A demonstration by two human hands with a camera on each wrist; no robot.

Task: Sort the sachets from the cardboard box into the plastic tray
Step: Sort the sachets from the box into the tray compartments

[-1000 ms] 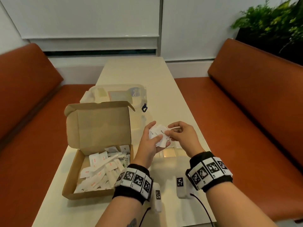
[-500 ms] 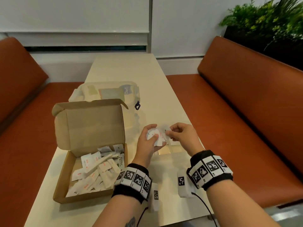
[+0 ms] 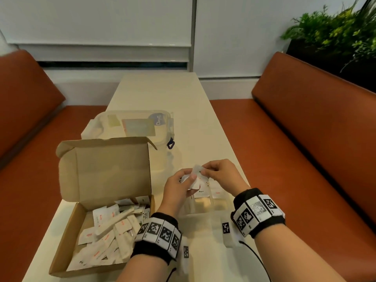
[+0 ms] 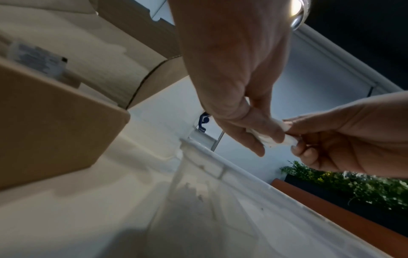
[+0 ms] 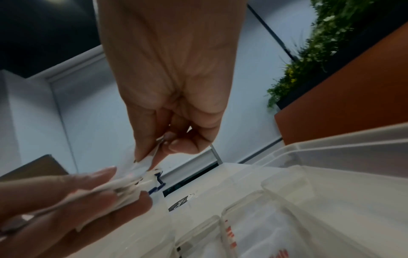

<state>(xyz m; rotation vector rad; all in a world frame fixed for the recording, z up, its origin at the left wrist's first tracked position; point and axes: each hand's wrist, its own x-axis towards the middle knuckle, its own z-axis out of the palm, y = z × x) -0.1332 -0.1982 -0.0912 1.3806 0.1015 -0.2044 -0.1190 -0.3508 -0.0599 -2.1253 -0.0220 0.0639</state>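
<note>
My left hand [image 3: 179,188] grips a small bundle of sachets [image 3: 194,181], thumb over the top, fingers curled beneath. My right hand [image 3: 220,175] pinches the upper edge of one sachet in that bundle between thumb and forefinger. In the right wrist view the pinched sachet [image 5: 144,162] stands up from the rest, which lie flat in the left fingers [image 5: 88,181]. In the left wrist view the two hands meet at the white paper [image 4: 273,137]; left hand [image 4: 234,83], right hand [image 4: 344,134].

Both hands are held above the tray [image 3: 221,206], a clear plastic one with compartments, on the table [image 3: 162,94] just right of the box. Sachets with red print already lie in compartments below the hands [image 3: 216,193]; in the right wrist view one compartment holds red-printed sachets [image 5: 253,232]. Exact count: cannot tell.

The box [image 3: 67,241], cardboard, sits to my left, lid flap upright, a loose heap of white sachets [image 3: 109,235] inside, some long and narrow, some square.

Behind the box: a clear lid [image 3: 134,125] with a blue clasp [image 3: 170,143]. Orange benches on both sides; plants [image 3: 335,31] at far right.
</note>
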